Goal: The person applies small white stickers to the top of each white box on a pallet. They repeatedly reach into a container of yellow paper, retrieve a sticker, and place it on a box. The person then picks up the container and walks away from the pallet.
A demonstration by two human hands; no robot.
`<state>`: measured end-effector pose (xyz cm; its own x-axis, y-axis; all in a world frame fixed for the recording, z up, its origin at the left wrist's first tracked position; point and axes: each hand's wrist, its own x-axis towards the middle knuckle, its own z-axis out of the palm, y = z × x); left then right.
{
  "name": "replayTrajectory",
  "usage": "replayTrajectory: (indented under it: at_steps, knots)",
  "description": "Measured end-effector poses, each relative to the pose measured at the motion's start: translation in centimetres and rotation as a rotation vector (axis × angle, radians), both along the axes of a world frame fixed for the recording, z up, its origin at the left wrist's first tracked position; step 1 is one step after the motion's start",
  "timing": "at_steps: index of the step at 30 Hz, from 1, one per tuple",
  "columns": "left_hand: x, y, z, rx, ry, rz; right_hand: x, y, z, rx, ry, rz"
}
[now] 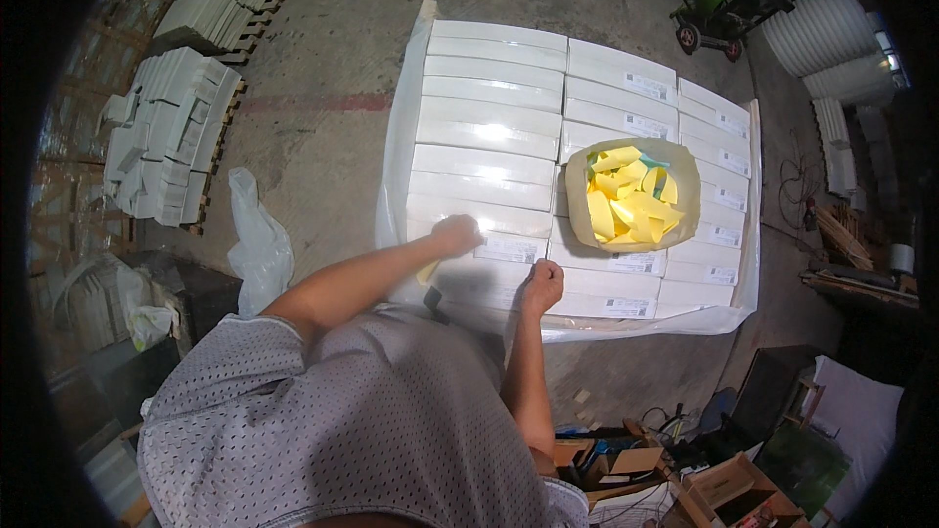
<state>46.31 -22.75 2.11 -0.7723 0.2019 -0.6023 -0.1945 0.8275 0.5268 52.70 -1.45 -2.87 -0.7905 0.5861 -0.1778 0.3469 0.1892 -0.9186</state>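
My left hand [457,235] is closed, its fingers bunched at the left end of a white printed label [507,249]. Close to the label's lower right corner is my right hand [544,287], also closed, thumb against the fingers. Whether either hand grips the label or something small cannot be made out. Under both hands lie long white cartons [489,124], set in rows on a wrapped stack. A pale open bag [581,198] full of crumpled yellow paper pieces [631,207] stands on the cartons, right of my right hand. Beneath my left forearm hangs a small yellow and dark thing [430,288], its kind unclear.
Clear plastic wrap [394,161] hangs around the stack's sides. Pallets of white panels [176,132] stand at the left, near a crumpled plastic sheet [258,244]. A green wheeled machine [719,0] is at the far right. Open cardboard boxes [729,489] and clutter lie at the lower right.
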Motion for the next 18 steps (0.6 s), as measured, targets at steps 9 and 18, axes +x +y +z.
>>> replayTrajectory:
  at_steps: [9,18]
  knots:
    - [-0.1,0.5,-0.9,-0.093,0.006,0.055,-1.3,-2.2,4.9,0.202,-0.260,0.015]
    - [0.3,1.6,0.8,-0.165,0.078,0.005,-1.9,-1.1,3.3,0.277,-0.355,0.027]
